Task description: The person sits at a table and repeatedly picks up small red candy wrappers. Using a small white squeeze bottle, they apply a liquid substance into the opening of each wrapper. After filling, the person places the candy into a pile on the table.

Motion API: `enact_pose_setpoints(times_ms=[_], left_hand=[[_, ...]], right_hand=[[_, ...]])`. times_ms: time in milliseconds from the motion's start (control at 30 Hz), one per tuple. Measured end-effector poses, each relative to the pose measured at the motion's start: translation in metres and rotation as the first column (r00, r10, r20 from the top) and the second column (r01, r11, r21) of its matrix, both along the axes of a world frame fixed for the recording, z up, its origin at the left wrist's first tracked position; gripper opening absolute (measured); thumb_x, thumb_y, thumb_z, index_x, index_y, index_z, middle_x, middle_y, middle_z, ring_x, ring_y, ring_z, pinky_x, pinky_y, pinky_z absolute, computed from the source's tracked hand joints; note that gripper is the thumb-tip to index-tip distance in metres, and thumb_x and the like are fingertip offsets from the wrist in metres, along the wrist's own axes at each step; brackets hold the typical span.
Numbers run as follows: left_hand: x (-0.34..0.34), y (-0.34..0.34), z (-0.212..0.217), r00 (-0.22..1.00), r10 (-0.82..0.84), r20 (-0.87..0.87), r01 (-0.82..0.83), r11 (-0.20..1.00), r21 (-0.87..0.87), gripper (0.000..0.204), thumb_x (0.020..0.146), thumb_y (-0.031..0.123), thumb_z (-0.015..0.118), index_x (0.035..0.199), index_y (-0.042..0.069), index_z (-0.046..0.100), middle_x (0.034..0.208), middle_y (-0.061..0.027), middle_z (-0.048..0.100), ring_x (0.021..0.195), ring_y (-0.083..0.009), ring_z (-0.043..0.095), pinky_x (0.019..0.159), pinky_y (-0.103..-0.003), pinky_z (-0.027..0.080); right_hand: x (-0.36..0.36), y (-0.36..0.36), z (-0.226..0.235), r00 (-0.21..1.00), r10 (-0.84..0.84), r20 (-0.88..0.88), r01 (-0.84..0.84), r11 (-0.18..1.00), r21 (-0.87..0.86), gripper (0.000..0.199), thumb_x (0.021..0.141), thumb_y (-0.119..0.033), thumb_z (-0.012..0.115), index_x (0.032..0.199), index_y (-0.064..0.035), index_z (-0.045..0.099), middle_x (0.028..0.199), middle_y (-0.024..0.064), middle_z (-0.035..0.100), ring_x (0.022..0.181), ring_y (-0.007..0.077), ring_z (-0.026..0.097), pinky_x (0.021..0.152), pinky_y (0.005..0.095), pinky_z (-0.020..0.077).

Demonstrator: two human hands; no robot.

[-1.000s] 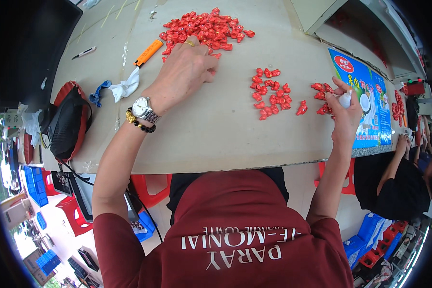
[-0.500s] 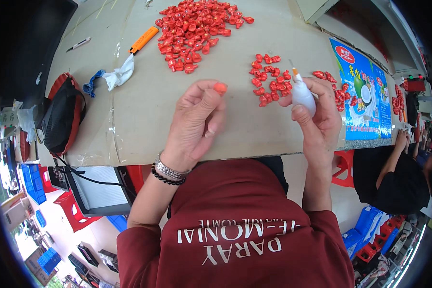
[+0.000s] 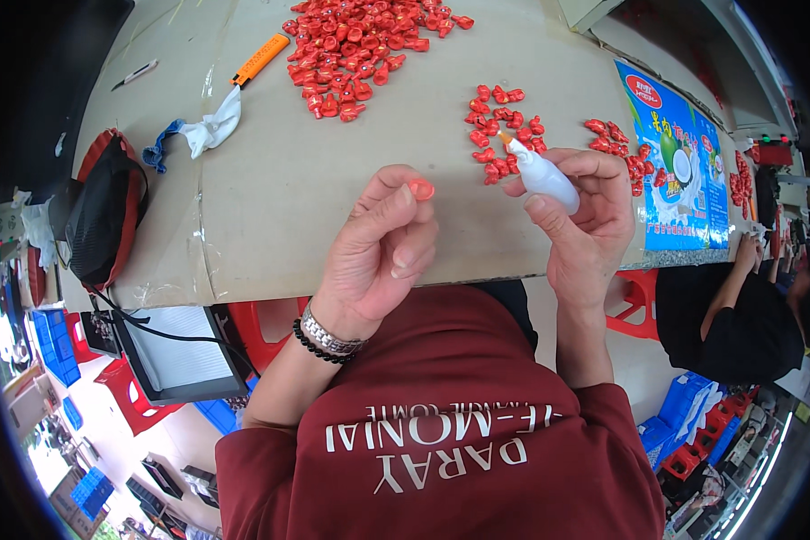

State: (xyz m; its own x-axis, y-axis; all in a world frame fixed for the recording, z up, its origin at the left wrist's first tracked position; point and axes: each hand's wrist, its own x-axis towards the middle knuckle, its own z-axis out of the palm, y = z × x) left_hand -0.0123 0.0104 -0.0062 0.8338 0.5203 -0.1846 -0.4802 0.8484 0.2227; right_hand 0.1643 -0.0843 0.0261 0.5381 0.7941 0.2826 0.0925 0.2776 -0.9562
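Note:
My left hand (image 3: pixel 376 247) pinches a small red plastic piece (image 3: pixel 421 189) between thumb and index finger, its hollow side turned up. In my right hand (image 3: pixel 585 216) is a white squeeze bottle (image 3: pixel 550 183) with an orange-tipped thin nozzle, slanting up and to the left. The two hands are apart, both above the near part of the table (image 3: pixel 270 225). Just beyond the bottle lies a loose cluster of small red pieces (image 3: pixel 499 117). A larger heap of red pieces (image 3: pixel 351 45) covers the far middle of the table.
An orange utility knife (image 3: pixel 261 59), a white cloth (image 3: pixel 212 126) and a pen-like tool (image 3: pixel 135 74) lie at the left. Nearby sits a black-and-red bag (image 3: pixel 108 211). A blue printed sheet (image 3: pixel 679 162) is at the right, with more red pieces beside it. Another person (image 3: pixel 733 315) sits further right.
The bottle has tipped from nearly upright to slanting left, its nozzle now nearer the left hand. My left hand has moved slightly right and down, and the red piece's hollow now shows.

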Motion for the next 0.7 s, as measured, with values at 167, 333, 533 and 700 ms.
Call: enact_pose_setpoints(times_ms=[167, 333, 533, 700], left_hand=[[0.0, 0.0, 0.003, 0.997, 0.041, -0.061, -0.041, 0.999, 0.012, 0.018, 0.099, 0.026, 0.051, 0.106, 0.009, 0.053, 0.079, -0.0035, 0.058, 0.05, -0.0082, 0.041, 0.039, -0.02, 0.032], [-0.001, 0.001, -0.004, 0.999, 0.04, -0.017, -0.04, 0.999, 0.008, 0.022, 0.098, 0.027, 0.052, 0.107, 0.007, 0.054, 0.082, -0.0042, 0.06, 0.053, -0.0097, 0.042, 0.042, -0.021, 0.032], [0.0, -0.003, 0.005, 0.996, -0.003, -0.094, 0.001, 1.0, -0.03, 0.022, 0.094, 0.026, 0.06, 0.105, 0.007, 0.061, 0.086, -0.0001, 0.062, 0.065, -0.0132, 0.049, 0.058, -0.027, 0.04], [0.003, -0.01, 0.003, 1.0, 0.009, -0.013, -0.011, 0.991, -0.132, 0.029, 0.099, 0.028, 0.051, 0.112, 0.003, 0.055, 0.09, -0.0051, 0.06, 0.067, -0.0116, 0.044, 0.058, -0.023, 0.037]], right_hand=[[0.002, -0.002, 0.001, 0.999, 0.027, 0.019, -0.028, 0.997, 0.07, 0.037, 0.075, 0.01, 0.07, 0.104, -0.0024, 0.05, 0.107, 0.0195, 0.062, 0.092, 0.0262, 0.067, 0.081, 0.0339, 0.0555], [0.002, -0.001, -0.001, 0.997, 0.075, 0.023, -0.079, 0.972, 0.223, 0.032, 0.079, 0.005, 0.069, 0.105, -0.0017, 0.051, 0.109, 0.0225, 0.063, 0.101, 0.0262, 0.064, 0.087, 0.0339, 0.052], [-0.009, -0.007, 0.004, 0.998, -0.029, 0.056, 0.015, 0.972, 0.233, 0.033, 0.085, -0.018, 0.072, 0.109, -0.0051, 0.053, 0.103, 0.0222, 0.064, 0.071, 0.0135, 0.057, 0.059, 0.0236, 0.0477], [-0.006, -0.01, 0.004, 0.949, -0.041, 0.312, -0.054, 0.955, 0.29, 0.031, 0.083, -0.007, 0.071, 0.107, 0.0007, 0.052, 0.104, 0.0224, 0.063, 0.095, 0.0266, 0.064, 0.077, 0.0327, 0.0545]])
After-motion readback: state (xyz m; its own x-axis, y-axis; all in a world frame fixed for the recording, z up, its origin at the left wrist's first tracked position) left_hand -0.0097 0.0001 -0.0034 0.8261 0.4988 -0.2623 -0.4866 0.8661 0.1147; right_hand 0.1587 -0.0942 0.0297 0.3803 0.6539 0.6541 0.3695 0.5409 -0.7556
